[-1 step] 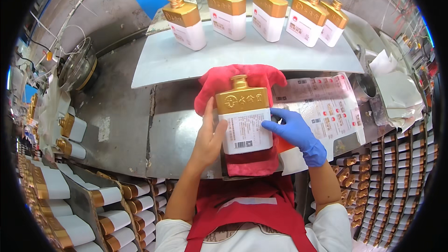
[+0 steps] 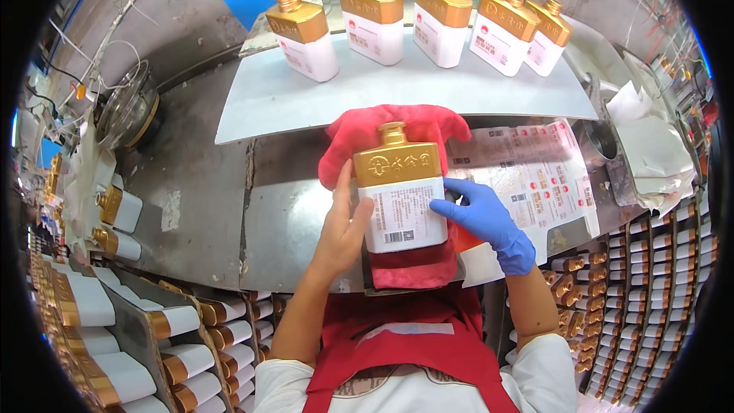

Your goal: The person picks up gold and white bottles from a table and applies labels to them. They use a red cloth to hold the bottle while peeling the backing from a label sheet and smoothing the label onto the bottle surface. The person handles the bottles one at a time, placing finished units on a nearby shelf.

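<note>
A flat white bottle with a gold shoulder and neck (image 2: 399, 191) leans back over a red padded cloth (image 2: 344, 134), its printed face toward me. My bare left hand (image 2: 342, 222) grips its left side, thumb on the white front near the edge. From the right, my blue-gloved right hand (image 2: 485, 218) holds the other side, with the thumb pressed on the printed area. The fingers behind the bottle are partly hidden. Right of the cloth lies a printed label sheet (image 2: 535, 176), partly covered by the gloved hand.
Several similar bottles (image 2: 375, 27) stand on a pale board (image 2: 275, 111) at the back. Racks of bottles (image 2: 650, 291) fill the lower right, with more bottles (image 2: 183, 363) at lower left. A metal bowl (image 2: 130, 111) sits far left; crumpled white paper (image 2: 646, 138) lies far right.
</note>
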Tool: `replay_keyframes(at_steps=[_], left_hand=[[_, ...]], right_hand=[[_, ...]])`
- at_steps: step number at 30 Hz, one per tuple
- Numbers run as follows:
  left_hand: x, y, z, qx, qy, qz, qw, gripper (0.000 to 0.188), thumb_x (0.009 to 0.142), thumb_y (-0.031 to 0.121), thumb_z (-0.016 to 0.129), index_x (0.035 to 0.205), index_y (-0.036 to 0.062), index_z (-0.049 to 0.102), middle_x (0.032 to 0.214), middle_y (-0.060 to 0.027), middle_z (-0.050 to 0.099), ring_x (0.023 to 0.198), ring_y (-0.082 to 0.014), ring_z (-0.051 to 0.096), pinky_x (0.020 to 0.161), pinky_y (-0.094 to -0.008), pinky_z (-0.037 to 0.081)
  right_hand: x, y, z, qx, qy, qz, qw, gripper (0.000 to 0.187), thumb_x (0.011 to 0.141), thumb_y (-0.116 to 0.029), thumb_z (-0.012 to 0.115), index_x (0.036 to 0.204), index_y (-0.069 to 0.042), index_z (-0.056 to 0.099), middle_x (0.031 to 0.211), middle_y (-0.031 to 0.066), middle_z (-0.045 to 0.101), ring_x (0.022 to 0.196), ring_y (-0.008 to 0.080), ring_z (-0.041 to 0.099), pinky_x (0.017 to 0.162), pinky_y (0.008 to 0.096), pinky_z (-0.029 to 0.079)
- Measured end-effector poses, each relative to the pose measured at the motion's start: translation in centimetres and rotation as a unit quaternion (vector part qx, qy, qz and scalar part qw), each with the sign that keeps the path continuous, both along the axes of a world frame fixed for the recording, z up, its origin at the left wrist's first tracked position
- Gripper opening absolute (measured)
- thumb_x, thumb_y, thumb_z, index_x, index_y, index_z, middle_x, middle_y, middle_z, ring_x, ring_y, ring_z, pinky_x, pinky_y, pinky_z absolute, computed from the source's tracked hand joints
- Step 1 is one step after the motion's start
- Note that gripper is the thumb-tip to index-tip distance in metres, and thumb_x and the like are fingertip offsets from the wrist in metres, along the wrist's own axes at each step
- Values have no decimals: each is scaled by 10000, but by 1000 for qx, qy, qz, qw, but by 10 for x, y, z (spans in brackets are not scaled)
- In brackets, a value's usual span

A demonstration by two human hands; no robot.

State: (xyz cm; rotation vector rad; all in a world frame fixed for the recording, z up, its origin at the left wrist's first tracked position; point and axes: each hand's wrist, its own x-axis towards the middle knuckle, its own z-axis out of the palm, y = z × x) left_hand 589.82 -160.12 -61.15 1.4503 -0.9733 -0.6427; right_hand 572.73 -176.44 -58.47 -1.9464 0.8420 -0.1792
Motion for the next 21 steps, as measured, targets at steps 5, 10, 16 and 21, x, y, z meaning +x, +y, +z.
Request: replay_keyframes(at_steps=[5, 10, 16, 21], left_hand=[[-7, 0, 1, -31, 95, -27, 995, 748, 900, 133, 556, 1451, -32, 77, 1432, -198, 285, 1291, -266, 358, 1053, -345, 299], [-10, 5, -9, -26, 47, -47, 997, 959, 780, 133, 712, 1452, -26, 47, 1428, -192, 284, 1314, -268, 329, 1069, -365, 285], [-15, 9, 0, -27, 130, -58, 989, 1085, 722, 81, 761, 1455, -1, -35, 1418, -176, 306, 1296, -256, 362, 1054, -386, 324], [-22, -2, 6, -31, 61, -39, 997, 1129, 695, 46, 767, 1455, 15, -67, 1388, -160, 339, 1258, -248, 407, 1008, -361, 378]], right_hand=[[-10, 3, -8, 88, -10, -9, 996, 487, 789, -369, 696, 1174, -78, 624, 837, 42, 656, 718, 123, 541, 698, 269, 466], [-21, 8, -8, 67, -11, 6, 998, 498, 784, -355, 709, 1193, -89, 612, 760, 15, 629, 686, 114, 527, 684, 272, 465], [-18, 9, 2, 60, 11, 10, 998, 553, 766, -342, 729, 1224, -74, 575, 876, 83, 655, 821, 186, 614, 793, 310, 479], [-10, 16, -2, -58, -6, 17, 998, 711, 711, -405, 754, 1301, -100, 498, 1030, 135, 641, 960, 259, 615, 858, 360, 472]])
